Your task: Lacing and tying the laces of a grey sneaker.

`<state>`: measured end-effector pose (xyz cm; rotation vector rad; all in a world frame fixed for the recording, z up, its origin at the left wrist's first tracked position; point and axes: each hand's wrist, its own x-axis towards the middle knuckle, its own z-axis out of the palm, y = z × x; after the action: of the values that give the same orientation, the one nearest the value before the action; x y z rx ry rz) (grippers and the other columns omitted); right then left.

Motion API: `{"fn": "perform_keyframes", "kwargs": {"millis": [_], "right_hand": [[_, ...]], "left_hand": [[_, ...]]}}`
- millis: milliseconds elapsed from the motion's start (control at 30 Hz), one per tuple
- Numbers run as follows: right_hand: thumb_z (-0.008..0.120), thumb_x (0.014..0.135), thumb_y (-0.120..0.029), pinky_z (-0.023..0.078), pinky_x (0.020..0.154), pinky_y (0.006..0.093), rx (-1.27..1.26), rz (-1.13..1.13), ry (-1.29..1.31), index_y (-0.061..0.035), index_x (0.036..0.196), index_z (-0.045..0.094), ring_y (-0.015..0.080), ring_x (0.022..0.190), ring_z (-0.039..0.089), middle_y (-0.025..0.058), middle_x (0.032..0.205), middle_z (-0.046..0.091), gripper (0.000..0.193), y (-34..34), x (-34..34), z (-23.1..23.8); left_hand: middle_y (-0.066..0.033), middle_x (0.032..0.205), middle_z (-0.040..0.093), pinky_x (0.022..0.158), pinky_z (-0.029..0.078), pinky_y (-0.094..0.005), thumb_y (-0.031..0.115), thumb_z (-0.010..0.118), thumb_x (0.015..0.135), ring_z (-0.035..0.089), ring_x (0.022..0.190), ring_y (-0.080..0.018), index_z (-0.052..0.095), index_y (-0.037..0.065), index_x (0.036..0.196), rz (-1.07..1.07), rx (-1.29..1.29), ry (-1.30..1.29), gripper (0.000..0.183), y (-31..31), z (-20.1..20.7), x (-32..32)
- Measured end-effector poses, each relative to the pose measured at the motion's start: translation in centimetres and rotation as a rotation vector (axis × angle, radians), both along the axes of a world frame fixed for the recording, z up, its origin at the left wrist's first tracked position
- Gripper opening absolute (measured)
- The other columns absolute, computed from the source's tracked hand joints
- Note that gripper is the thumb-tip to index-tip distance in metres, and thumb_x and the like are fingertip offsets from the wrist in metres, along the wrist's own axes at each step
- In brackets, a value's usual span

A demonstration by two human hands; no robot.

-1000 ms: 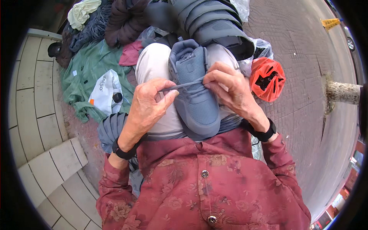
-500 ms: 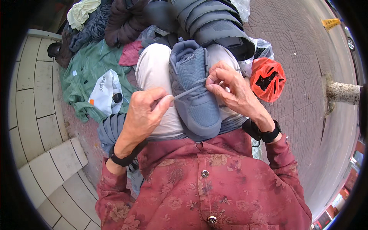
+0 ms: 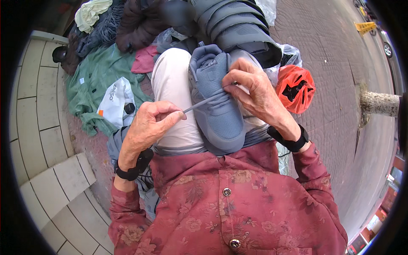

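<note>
A blue-grey sneaker [image 3: 226, 125] rests on my lap, its toe toward my body and its tongue and collar pointing away. Pinched between my left thumb and forefinger is a grey shoelace [image 3: 199, 104], pulled taut to the left from the lacing. My left hand [image 3: 146, 127] is closed and held off the shoe, above my thigh. At the right edge of the lacing, my right hand [image 3: 262, 97] is closed too, thumb and forefinger pinching the lace beside the eyelets. Its fingers partly hide that eyelet row.
Loose grey shoe uppers [image 3: 238, 36] are stacked beyond my knees. An orange-red plastic bag [image 3: 296, 89] sits on the paving to the right, before a tree trunk [image 3: 382, 104]. Green cloth [image 3: 95, 72] and a white bag [image 3: 117, 102] lie left, beside a tiled ledge [image 3: 44, 140].
My left hand has moved slightly left and down, with the lace still taut. My right hand has shifted a little up and left along the lacing. The shoe has barely moved.
</note>
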<state>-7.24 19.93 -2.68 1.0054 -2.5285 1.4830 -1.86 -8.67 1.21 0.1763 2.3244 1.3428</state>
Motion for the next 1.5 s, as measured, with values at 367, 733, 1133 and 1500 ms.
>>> {"fn": "perform_keyframes", "kwargs": {"millis": [367, 733, 1133, 1500], "right_hand": [[0.071, 0.09, -0.005, 0.047, 0.062, 0.0349, 0.117, 0.16, -0.157, -0.0008, 0.098, 0.062, 0.0225, 0.067, 0.061, 0.011, 0.073, 0.06, 0.012, 1.5, -0.3, 2.9], [0.069, 0.095, -0.014, 0.04, 0.055, 0.0297, 0.022, 0.044, -0.51, 0.0029, 0.093, 0.066, 0.0104, 0.059, 0.044, 0.0065, 0.063, 0.051, 0.017, 3.9, -1.4, -0.7], [0.066, 0.092, -0.005, 0.053, 0.071, 0.0319, 0.234, -0.674, -0.662, 0.0011, 0.099, 0.072, 0.0207, 0.081, 0.069, 0.0067, 0.09, 0.074, 0.011, 16.1, -2.0, -6.6], [0.059, 0.098, 0.003, 0.051, 0.08, 0.0318, -1.349, -0.508, -0.758, 0.0019, 0.128, 0.054, 0.0189, 0.083, 0.058, 0.0088, 0.095, 0.06, 0.031, 38.9, -1.9, -10.7]], "left_hand": [[-0.0081, 0.098, 0.062, 0.075, 0.048, -0.0311, 0.011, 0.065, 0.09, 0.061, 0.082, -0.0189, 0.066, -0.001, 0.078, -0.141, -0.039, 0.425, 0.017, 0.5, 1.5, 0.9], [-0.0102, 0.108, 0.063, 0.07, 0.045, -0.0229, 0.011, 0.063, 0.095, 0.058, 0.074, -0.009, 0.064, -0.001, 0.083, 0.537, 0.751, -0.306, 0.018, -2.2, -3.3, 2.4], [-0.0176, 0.121, 0.062, 0.09, 0.057, -0.0353, -0.001, 0.057, 0.1, 0.064, 0.11, -0.0241, 0.048, -0.006, 0.132, 0.739, 1.68, -0.074, 0.034, -23.8, 1.7, 4.3], [-0.0187, 0.134, 0.06, 0.091, 0.056, -0.0261, 0.005, 0.061, 0.1, 0.065, 0.11, -0.0171, 0.056, -0.008, 0.132, 0.708, 0.79, 0.399, 0.035, -18.7, 6.7, 2.1]]}}
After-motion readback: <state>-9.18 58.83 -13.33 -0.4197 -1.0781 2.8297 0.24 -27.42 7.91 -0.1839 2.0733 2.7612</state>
